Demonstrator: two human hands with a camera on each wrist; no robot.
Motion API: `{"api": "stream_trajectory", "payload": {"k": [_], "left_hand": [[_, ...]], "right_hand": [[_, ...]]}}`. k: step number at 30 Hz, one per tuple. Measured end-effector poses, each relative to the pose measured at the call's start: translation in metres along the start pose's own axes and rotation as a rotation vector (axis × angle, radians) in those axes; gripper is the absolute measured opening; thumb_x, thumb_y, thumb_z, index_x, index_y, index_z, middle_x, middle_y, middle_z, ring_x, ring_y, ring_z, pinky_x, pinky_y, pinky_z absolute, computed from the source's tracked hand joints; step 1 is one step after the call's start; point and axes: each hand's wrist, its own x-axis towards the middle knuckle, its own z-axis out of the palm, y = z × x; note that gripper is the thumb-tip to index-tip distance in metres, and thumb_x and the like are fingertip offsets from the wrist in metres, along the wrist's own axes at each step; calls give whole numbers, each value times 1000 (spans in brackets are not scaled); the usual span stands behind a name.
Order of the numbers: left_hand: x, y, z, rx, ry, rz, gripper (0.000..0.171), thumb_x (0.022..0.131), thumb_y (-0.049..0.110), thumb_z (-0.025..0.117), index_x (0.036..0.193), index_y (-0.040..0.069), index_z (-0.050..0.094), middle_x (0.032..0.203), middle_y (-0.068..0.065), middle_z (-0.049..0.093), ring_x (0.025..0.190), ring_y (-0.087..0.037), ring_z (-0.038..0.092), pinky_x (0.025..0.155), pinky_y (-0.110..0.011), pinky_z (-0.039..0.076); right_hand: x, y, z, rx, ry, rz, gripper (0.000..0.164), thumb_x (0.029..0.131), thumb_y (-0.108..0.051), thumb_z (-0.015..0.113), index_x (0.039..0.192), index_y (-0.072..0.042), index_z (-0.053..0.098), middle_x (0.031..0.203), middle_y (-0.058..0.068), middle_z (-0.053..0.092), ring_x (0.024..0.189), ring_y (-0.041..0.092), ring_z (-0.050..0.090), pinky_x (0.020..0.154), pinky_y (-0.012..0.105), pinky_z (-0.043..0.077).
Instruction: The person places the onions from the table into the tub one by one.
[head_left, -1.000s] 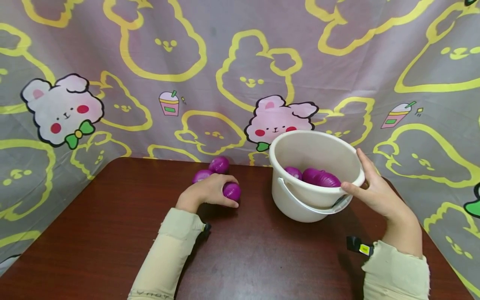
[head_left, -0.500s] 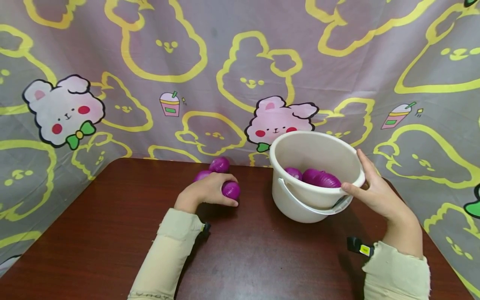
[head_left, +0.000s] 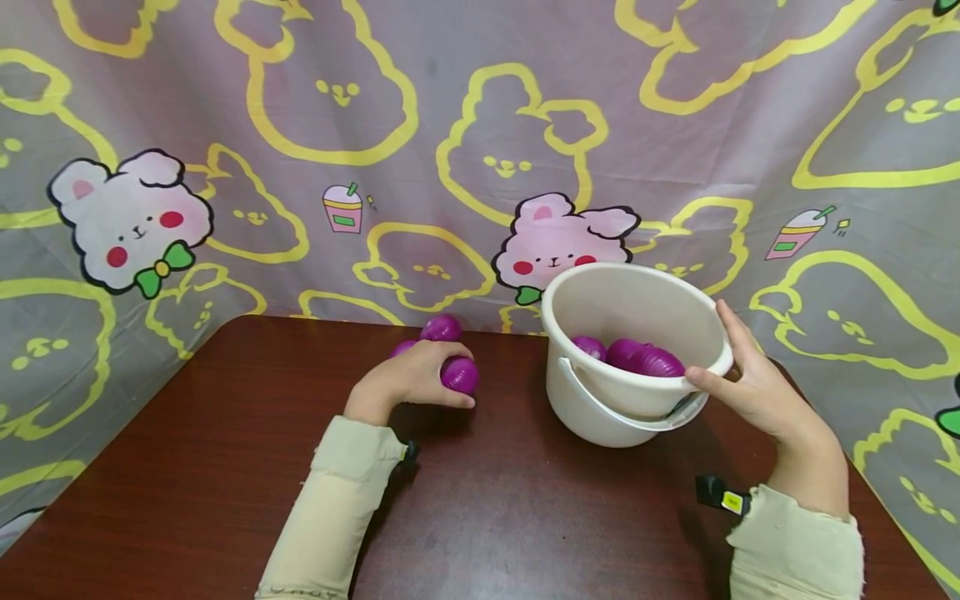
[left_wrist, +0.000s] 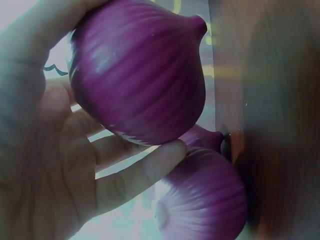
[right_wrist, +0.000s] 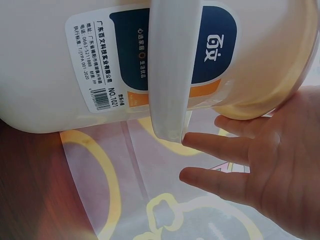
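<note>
A purple onion point(head_left: 460, 376) sits between the thumb and fingers of my left hand point(head_left: 408, 379). The left wrist view shows that held onion point(left_wrist: 140, 70) from its side, its pointed stem to the right and a gap between it and the wood. Behind the hand are two more onions, one at the back point(head_left: 442, 327) and one mostly covered by the fingers point(head_left: 403, 347). My right hand point(head_left: 765, 400) holds the right rim of a cream bucket point(head_left: 600, 412), thumb and forefinger on the rim, other fingers spread outside. Several onions point(head_left: 626, 356) lie inside it.
The dark red-brown wooden table point(head_left: 480, 517) carries everything. A grey curtain point(head_left: 420, 75) with yellow outlines and rabbit prints hangs behind it. The bucket's white handle point(head_left: 607, 410) hangs down on the near side, by a label point(right_wrist: 107, 55).
The onion in my left hand has risen slightly and covers more of the onion behind. My right hand and the bucket stay where they were.
</note>
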Motion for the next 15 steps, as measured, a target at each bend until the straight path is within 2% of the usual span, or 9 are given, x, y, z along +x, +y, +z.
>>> {"api": "stream_trajectory", "payload": {"k": [15], "left_hand": [[-4,5,-8,-38,5,-53,67,70,45,85,126,18,60,114,-2,65,102,-22,62,86,-40,59]], "right_hand": [[0,-1,0,-3,0,2,101,93,-31,62,159,-21,-14,163,26,-6,135,54,19,100,79,31]]}}
